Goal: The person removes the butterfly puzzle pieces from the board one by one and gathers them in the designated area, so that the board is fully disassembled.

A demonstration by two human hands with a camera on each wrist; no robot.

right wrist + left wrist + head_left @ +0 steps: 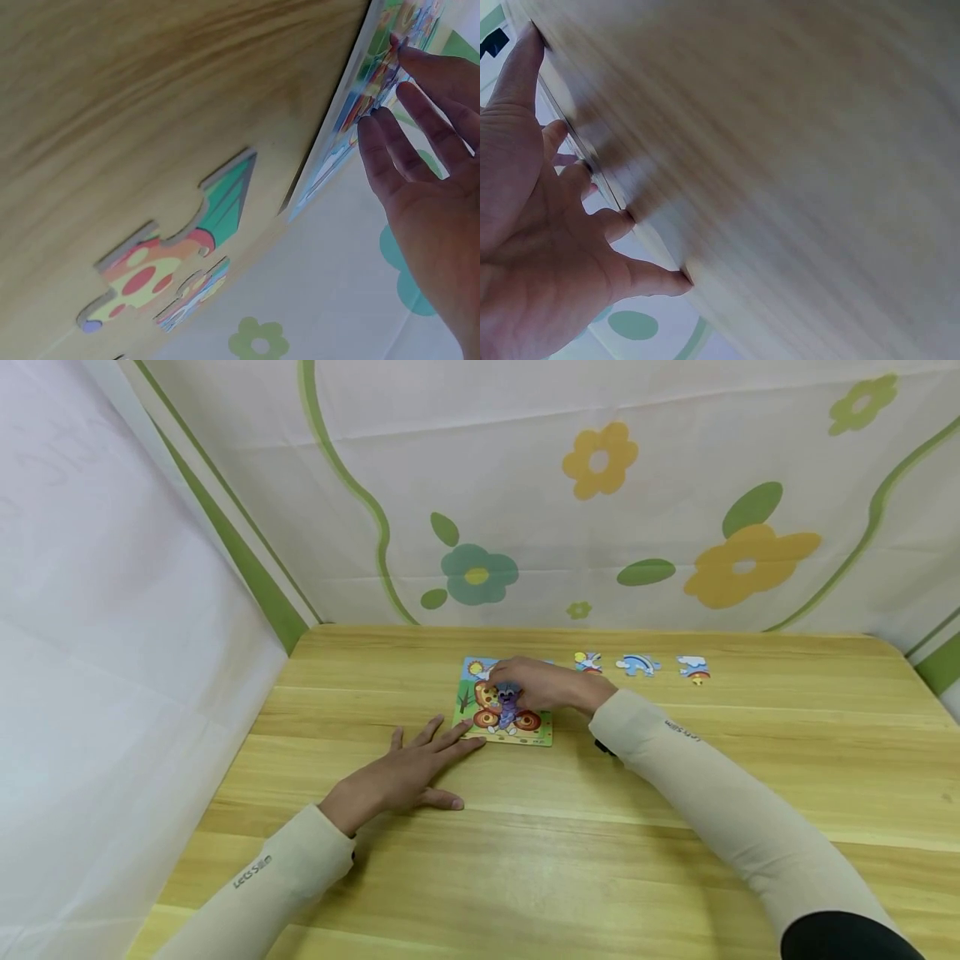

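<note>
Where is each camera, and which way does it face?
Head: on the person's head, facing forward and down at the colourful butterfly puzzle on the yellowish wooden table; left hand, right hand and beige sleeves show.
Left wrist: worn there, facing the table; left hand shows.
Right wrist: worn there, facing the puzzle and loose colourful jigsaw pieces; right hand shows.
Head and right wrist share the puzzle.

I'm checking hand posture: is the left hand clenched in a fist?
No, the left hand has its fingers spread apart, some at the puzzle edge.
</note>
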